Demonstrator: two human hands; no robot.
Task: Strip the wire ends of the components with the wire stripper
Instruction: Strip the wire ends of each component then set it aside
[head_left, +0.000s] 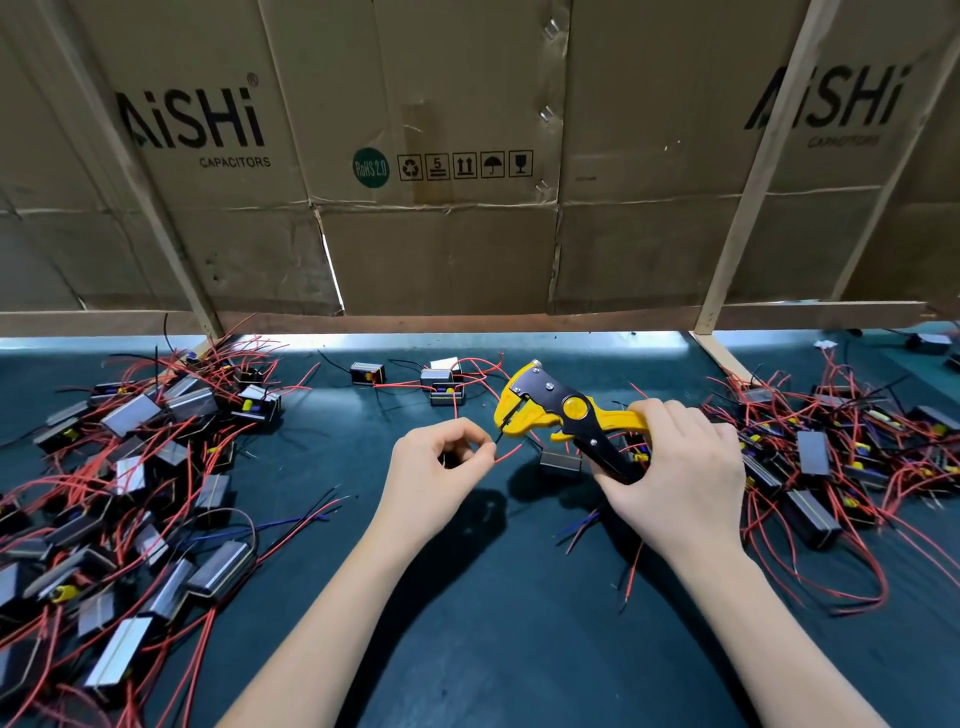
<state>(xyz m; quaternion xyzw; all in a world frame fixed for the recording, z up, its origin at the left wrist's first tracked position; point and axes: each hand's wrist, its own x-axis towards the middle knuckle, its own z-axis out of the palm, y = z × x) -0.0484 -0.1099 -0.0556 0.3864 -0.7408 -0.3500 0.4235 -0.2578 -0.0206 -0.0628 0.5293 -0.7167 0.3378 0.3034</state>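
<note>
A: Your right hand (680, 467) grips the handles of the yellow and black wire stripper (561, 410), with the fingers curled around them. The jaws look a little apart, but the view is too small there to be sure.

B: And your left hand (436, 467)?

A: It pinches a thin black wire (500, 435) between thumb and forefinger, and the tip of this wire sits right at the mouth of the stripper. A red wire (509, 453) passes just under your fingers. The component (560, 461) of these wires lies on the table (467, 597) below the tool.

B: What can go wrong from here?

A: I see 2 risks. If you push the wire too deep into the jaws, you may strip too much insulation or cut the strands. If your pinch is weak, the wire may slip out when you squeeze. Also, the red wire is near; it could enter the jaws together with the black one.
</note>
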